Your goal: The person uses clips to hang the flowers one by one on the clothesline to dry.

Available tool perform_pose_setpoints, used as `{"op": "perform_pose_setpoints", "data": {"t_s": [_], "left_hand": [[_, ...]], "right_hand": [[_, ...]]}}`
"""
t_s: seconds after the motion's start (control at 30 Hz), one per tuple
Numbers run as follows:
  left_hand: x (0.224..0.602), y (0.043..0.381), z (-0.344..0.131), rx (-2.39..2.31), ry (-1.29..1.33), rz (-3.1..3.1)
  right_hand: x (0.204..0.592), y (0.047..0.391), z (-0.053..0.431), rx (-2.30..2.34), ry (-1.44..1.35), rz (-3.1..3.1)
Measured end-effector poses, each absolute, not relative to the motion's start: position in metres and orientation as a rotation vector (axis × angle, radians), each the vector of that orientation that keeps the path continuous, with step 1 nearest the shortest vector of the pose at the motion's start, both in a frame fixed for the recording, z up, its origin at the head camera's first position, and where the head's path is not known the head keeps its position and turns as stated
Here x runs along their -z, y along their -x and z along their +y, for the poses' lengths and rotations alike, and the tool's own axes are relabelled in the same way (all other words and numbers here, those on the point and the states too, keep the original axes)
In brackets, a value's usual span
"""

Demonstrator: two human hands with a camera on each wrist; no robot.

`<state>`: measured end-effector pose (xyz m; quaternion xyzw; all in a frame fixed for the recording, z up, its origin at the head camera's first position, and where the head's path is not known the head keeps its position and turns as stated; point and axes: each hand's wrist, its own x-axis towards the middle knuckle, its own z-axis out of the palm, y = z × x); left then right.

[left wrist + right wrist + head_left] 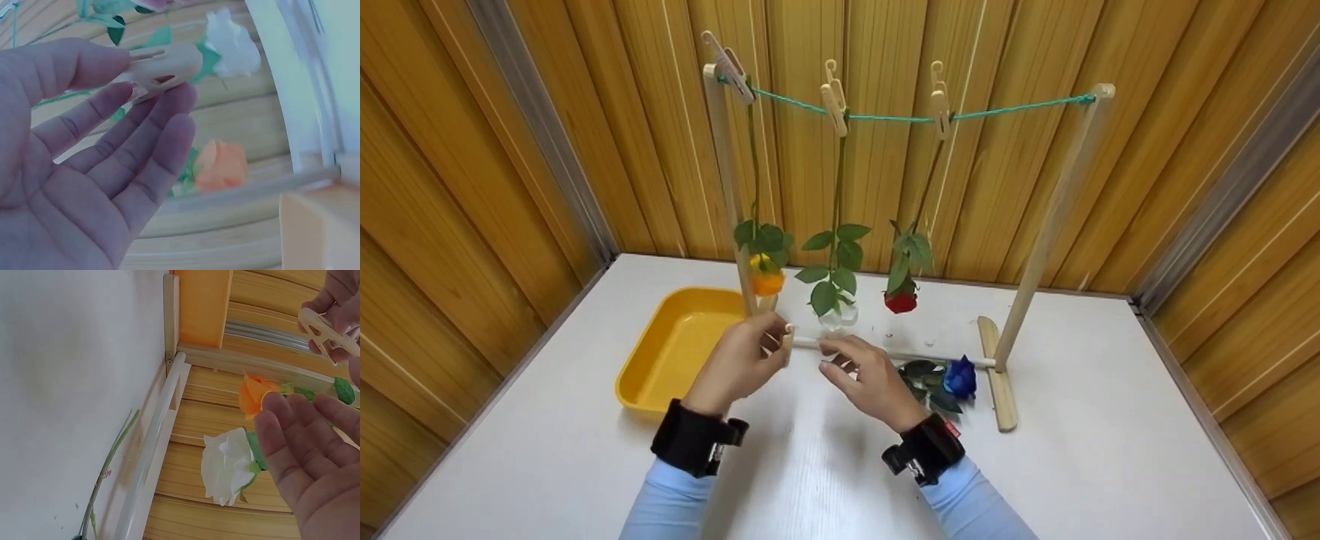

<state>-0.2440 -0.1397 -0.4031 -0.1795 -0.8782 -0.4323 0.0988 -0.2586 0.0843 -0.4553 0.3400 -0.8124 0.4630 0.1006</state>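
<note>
My left hand [741, 361] pinches a beige clothespin [169, 66] between thumb and fingertips, above the table in front of the stand. To its right my right hand [871, 379] hovers with its fingers loosely bent and nothing in them. Beside that hand a blue rose [960, 377] lies on the table by the stand's bottom bar [919, 358]. From the green cord [885, 118] an orange rose [767, 280], a white rose [228, 467] and a red rose [901, 301] hang upside down, each stem held by a clothespin [835, 109].
A yellow basin [624, 375] sits left of the stand, close to my left hand. Wooden posts [1054, 225] rise at both ends of the cord, the right one on a wooden foot [1003, 401]. Wood-patterned walls [1192, 187] enclose the white table [1110, 450].
</note>
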Motion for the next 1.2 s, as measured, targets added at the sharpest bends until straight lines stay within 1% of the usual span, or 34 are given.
{"op": "perform_pose_setpoints", "data": {"t_s": [0.13,0.33,0.57,0.83,1.2], "left_hand": [[0.416,0.243,-0.127,1.337,0.638,-2.471],[0.435,0.239,-0.112,1.414,0.665,-2.384],[0.449,0.232,-0.104,1.676,0.693,-2.312],[0.450,0.230,-0.103,1.739,0.712,-2.318],[0.449,0.233,-0.102,1.591,0.721,-2.365]], "right_hand": [[0.463,0.255,0.089,-1.394,-0.981,-2.367],[0.478,0.251,0.093,-1.438,-0.946,-2.330],[0.485,0.244,0.093,-1.523,-0.944,-2.341],[0.486,0.241,0.095,-1.557,-0.959,-2.257],[0.484,0.243,0.100,-1.528,-0.915,-2.257]]}}
